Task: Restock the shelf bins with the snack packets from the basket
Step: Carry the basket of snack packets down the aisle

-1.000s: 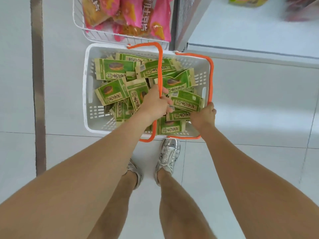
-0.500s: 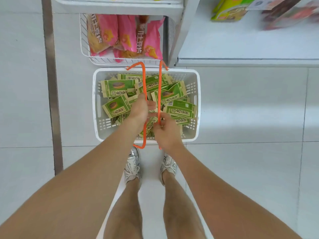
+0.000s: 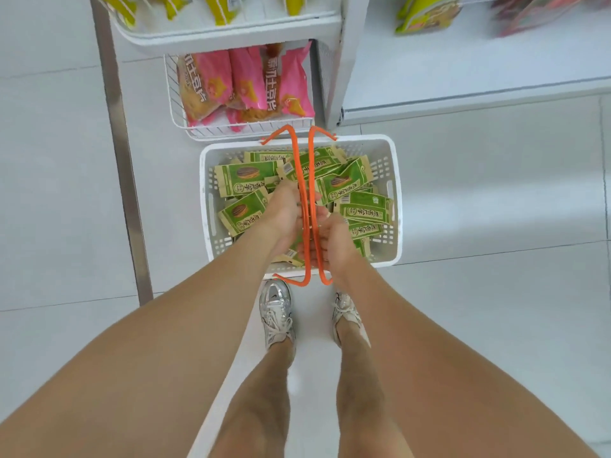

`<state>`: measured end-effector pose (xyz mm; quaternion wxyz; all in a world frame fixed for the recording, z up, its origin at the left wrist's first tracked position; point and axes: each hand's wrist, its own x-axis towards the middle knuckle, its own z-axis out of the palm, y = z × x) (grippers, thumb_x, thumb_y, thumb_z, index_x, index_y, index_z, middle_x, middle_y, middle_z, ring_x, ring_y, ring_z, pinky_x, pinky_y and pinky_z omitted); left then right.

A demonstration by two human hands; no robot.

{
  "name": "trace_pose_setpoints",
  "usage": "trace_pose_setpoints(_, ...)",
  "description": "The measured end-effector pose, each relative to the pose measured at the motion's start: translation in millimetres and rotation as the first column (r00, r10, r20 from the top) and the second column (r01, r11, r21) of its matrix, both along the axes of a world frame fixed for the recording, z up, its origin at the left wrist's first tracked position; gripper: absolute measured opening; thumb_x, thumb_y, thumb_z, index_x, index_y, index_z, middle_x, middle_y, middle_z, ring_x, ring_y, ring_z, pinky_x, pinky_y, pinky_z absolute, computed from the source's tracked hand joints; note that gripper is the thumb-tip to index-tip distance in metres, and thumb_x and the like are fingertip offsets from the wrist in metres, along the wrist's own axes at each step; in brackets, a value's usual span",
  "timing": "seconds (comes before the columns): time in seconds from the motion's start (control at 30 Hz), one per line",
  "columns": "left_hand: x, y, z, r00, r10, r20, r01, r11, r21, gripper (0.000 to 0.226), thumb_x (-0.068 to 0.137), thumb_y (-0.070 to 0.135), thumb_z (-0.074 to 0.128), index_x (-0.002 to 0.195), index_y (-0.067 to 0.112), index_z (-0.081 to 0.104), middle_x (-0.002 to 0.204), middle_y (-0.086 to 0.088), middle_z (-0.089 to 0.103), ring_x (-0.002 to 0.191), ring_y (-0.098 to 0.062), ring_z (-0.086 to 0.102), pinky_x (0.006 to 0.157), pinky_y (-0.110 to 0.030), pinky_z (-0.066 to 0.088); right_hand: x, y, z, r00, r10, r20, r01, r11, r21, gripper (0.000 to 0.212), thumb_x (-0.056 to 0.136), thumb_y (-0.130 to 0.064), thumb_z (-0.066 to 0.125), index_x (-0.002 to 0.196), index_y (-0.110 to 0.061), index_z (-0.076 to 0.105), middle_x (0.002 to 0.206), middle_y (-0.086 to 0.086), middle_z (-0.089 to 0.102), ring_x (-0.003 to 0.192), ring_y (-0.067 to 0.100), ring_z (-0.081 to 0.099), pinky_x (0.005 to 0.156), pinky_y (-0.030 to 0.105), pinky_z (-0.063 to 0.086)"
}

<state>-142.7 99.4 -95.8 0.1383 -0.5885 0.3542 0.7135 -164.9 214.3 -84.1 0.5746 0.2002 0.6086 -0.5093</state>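
A white plastic basket (image 3: 395,196) stands on the floor below the shelf, full of several green snack packets (image 3: 245,177). Its two orange handles (image 3: 294,150) are raised side by side over the middle. My left hand (image 3: 283,211) grips the left handle, fingers curled round it. My right hand (image 3: 333,234) grips the right handle just beside it. The packets under both hands are hidden.
A white wire bin (image 3: 172,97) just behind the basket holds pink packets (image 3: 248,81). Above it a shelf bin holds yellow packets (image 3: 218,9). A white shelf (image 3: 463,81) with more packets runs to the right. A metal strip (image 3: 123,166) runs along the left. My shoes (image 3: 277,312) stand close to the basket.
My right hand brought the right handle from the basket's right side to the middle. Both handles now stand together. More of the shelf above has come into view.
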Motion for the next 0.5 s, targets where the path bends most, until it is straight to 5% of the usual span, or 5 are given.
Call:
trace_pose_setpoints(0.1, -20, 20, 24, 0.987, -0.163, 0.001, 0.163, 0.987, -0.004, 0.069, 0.108, 0.051, 0.021, 0.114, 0.002, 0.07, 0.1, -0.021, 0.078, 0.094, -0.036, 0.074, 0.075, -0.037, 0.055, -4, 33, 27, 0.997, -0.072, -0.009, 0.073, 0.996, 0.048, 0.042, 0.102, -0.029, 0.025, 0.098, -0.005, 0.059, 0.089, 0.021, 0.058, 0.068, 0.027, 0.057, 0.051, 0.022, 0.052)
trace_pose_setpoints(0.23, -51, 55, 75, 0.907, -0.42, 0.003, 0.419, 0.906, 0.064, 0.079, 0.104, 0.058, 0.018, 0.117, 0.002, 0.072, 0.103, -0.016, 0.08, 0.111, -0.035, 0.072, 0.11, -0.05, 0.043, -15, 86, 84, 0.987, -0.158, 0.022, 0.156, 0.986, 0.063, 0.049, 0.103, -0.032, 0.022, 0.097, -0.004, 0.062, 0.082, 0.018, 0.063, 0.08, 0.032, 0.061, 0.069, 0.035, 0.055)
trace_pose_setpoints(0.37, -85, 110, 145, 0.822, -0.569, 0.012, 0.563, 0.816, 0.127, 0.081, 0.101, 0.06, 0.023, 0.117, -0.001, 0.072, 0.108, -0.02, 0.078, 0.109, -0.036, 0.073, 0.112, -0.048, 0.047, -23, 151, 150, 0.957, -0.275, 0.095, 0.271, 0.961, 0.053, 0.066, 0.105, -0.048, 0.018, 0.103, -0.004, 0.067, 0.084, 0.015, 0.073, 0.083, 0.034, 0.069, 0.094, 0.054, 0.055)
trace_pose_setpoints(0.5, -129, 189, 229, 0.713, -0.702, -0.003, 0.698, 0.708, 0.11, 0.077, 0.1, 0.056, 0.027, 0.12, -0.005, 0.07, 0.11, -0.024, 0.077, 0.109, -0.04, 0.073, 0.106, -0.05, 0.053, -42, 226, 225, 0.879, -0.453, 0.15, 0.454, 0.89, 0.024, 0.07, 0.102, -0.052, 0.023, 0.118, 0.0, 0.067, 0.097, 0.021, 0.077, 0.086, 0.037, 0.073, 0.09, 0.054, 0.057)
